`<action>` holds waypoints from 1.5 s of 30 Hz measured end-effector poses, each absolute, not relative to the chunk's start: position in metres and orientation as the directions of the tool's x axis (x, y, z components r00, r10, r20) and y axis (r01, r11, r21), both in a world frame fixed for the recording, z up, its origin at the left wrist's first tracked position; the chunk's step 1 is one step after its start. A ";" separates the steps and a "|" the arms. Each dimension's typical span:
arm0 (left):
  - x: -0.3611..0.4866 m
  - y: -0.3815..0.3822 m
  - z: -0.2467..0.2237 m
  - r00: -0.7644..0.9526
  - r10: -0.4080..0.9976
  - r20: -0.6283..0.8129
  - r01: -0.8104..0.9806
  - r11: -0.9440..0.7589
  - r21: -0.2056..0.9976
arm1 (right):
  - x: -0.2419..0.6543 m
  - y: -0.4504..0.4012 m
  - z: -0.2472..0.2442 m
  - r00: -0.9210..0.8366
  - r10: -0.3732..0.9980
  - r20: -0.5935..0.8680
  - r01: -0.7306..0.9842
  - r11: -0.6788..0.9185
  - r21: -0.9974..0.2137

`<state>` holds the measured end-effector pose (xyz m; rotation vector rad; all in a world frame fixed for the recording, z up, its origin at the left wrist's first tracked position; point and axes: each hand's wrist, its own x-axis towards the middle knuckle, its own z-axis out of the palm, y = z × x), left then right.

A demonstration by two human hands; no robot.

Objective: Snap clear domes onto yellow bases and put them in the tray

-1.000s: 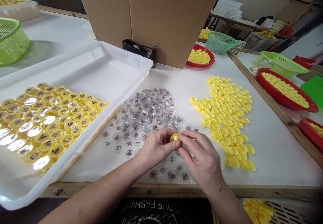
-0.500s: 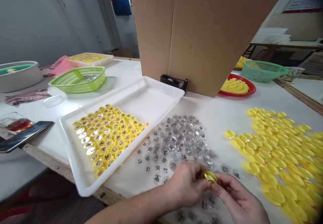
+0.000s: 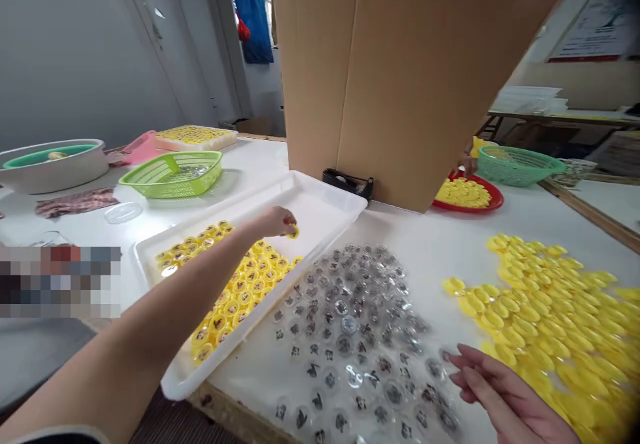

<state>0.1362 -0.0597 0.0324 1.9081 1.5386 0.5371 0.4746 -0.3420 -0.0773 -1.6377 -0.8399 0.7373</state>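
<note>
The left hand [image 3: 276, 223] reaches over the white plastic tray [image 3: 330, 197], and its grip is closed on a yellow cap [image 3: 294, 233], pinched between the fingertips just above the tray's far half. Beneath that hand, the tray holds rows of yellow caps [image 3: 235, 291] packed close together, most with a dark-printed clear insert showing; they fill the end toward the lower middle of the frame, while the far end shows bare white plastic.

The right hand [image 3: 503, 391] lies at the lower right with its grip open, fingers spread and pointing left, just beside a loose spread of clear capsules [image 3: 350, 344] on the white bench [image 3: 425, 244]. Dark printed shapes show inside the capsules. A heap of loose yellow caps [image 3: 543, 321] covers the bench at the right edge of the frame, close to the right hand.

Farther back, a red plate [image 3: 496, 197] holds a mound of yellow pieces, and a co-worker's hand [image 3: 468, 164] is at its far edge, beside a teal mesh basket [image 3: 517, 167]. At the upper left, a lime-green mesh basket [image 3: 170, 185] holds something clear, a grey basin [image 3: 50, 174] has a teal lining, and a flat tray [image 3: 195, 139] carries yellow pieces.
</note>
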 end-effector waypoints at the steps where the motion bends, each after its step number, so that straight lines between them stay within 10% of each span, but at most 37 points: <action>1: 0.133 -0.056 0.025 0.269 0.957 -0.110 0.719 -0.124 0.683 | 0.475 -0.344 -0.071 0.562 0.825 -0.058 0.169 -0.183 -0.968; 7: 0.131 -0.052 -0.008 0.438 0.870 -0.228 0.666 -0.144 0.732 | 0.492 -0.356 -0.048 0.587 0.809 0.020 0.374 -0.249 -0.893; 12: 0.133 -0.041 -0.021 0.448 0.856 -0.258 0.667 -0.128 0.734 | 0.514 -0.354 -0.048 0.500 0.848 0.176 0.815 -0.393 -0.425; 22: 0.177 -0.141 0.054 0.422 0.858 0.293 0.716 -0.514 0.472 | 0.540 -0.312 -0.048 0.462 0.887 0.008 0.881 -0.457 -0.123; 26: 0.219 -0.206 0.039 0.555 0.807 0.200 0.456 -0.496 0.739 | 0.539 -0.308 -0.045 0.461 0.887 -0.034 0.876 -0.461 -0.142; 31: 0.271 -0.256 -0.025 0.611 0.770 -0.183 0.135 0.125 0.983 | 0.513 -0.318 -0.023 0.436 0.899 -0.041 0.864 -0.431 -0.261; 36: 0.302 -0.277 -0.046 0.725 0.596 -0.345 -0.276 0.711 0.647 | 0.468 -0.327 0.004 0.228 0.973 0.018 0.818 -0.182 -0.545; 45: 0.294 -0.265 -0.049 0.722 0.590 -0.361 -0.427 0.791 0.438 | 0.457 -0.323 -0.006 0.136 0.988 0.076 0.724 -0.047 -0.688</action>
